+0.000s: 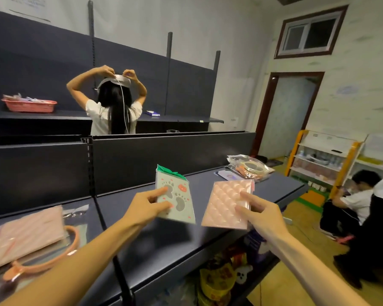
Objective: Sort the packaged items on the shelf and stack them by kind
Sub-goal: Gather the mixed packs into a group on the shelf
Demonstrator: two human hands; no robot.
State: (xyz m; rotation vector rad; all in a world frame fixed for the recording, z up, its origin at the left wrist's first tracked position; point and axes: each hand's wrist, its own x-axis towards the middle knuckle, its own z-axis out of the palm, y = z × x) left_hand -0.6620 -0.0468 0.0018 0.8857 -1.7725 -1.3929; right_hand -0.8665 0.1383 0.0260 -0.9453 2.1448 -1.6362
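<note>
Above the dark shelf [208, 235], the left hand [144, 208] pinches a pale green paw-print packet [177, 199] and the right hand [261, 215] grips a pink quilted packet [226, 204], with pink packaged items [29, 233] at left and a clear bag [250, 166] at the far right end.

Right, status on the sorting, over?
Left hand holds paw-print pack. Right hand holds pink pack. Both above shelf, nothing in the way.
</note>
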